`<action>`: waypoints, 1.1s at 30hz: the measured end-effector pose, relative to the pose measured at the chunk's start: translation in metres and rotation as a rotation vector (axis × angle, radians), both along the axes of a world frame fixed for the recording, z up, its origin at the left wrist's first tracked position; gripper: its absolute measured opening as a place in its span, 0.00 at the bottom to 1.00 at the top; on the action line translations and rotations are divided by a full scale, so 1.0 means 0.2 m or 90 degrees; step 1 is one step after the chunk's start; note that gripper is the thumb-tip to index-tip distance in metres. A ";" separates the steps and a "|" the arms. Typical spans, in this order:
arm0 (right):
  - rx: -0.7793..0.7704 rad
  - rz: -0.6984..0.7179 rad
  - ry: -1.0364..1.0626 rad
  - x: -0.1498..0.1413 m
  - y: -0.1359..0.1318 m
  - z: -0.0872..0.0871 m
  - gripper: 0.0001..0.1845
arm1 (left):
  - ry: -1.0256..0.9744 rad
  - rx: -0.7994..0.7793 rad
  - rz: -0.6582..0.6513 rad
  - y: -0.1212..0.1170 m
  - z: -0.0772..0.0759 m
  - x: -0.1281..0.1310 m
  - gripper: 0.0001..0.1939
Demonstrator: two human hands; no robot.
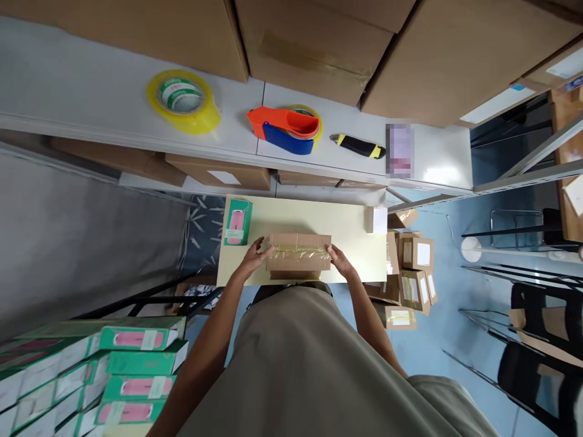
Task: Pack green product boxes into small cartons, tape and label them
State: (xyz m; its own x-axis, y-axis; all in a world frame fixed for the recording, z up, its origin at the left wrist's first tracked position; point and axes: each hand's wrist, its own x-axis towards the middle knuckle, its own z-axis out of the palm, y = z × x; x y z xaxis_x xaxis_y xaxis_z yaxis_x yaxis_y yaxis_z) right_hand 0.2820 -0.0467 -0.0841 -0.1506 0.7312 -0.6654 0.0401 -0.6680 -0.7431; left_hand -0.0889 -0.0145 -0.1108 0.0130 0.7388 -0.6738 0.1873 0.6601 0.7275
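A cardboard box (pixel 298 262) with clear tape across its top is on the pale yellow table (pixel 355 227), close to my body. My left hand (pixel 255 257) grips its left end, thumb toward the top. At the opposite end, my right hand (pixel 340 261) holds the box with its fingers against the side. A green box with a pink item pictured on it (pixel 237 223) stands at the table's left. Over at the right edge is a small white box (pixel 377 220). The underside of the held box is hidden.
On the grey shelf (pixel 113 79) ahead lie a yellow tape roll (pixel 184 100), an orange and blue tape dispenser (pixel 286 128) and a black and yellow utility knife (pixel 359 146). Cartons (pixel 416 253) are piled on the floor at right. Green boxes (pixel 136 362) are stacked at lower left.
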 end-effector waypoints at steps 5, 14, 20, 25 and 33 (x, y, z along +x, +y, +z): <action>0.001 0.020 -0.128 0.04 -0.04 0.01 0.41 | 0.005 0.003 -0.044 -0.03 0.02 -0.03 0.61; 0.170 0.039 -0.441 -0.05 0.16 0.33 0.44 | 0.094 0.346 -0.094 0.10 0.28 0.05 0.51; 0.646 0.144 -0.604 -0.47 0.73 0.91 0.30 | 0.133 0.665 -0.120 0.48 0.80 0.21 0.24; 0.672 0.241 -0.774 -0.79 1.21 1.21 0.33 | 0.179 0.826 -0.053 0.63 1.15 0.24 0.18; 0.642 0.280 -0.826 -0.84 1.42 1.16 0.31 | 0.176 0.802 -0.023 0.37 1.10 0.17 0.16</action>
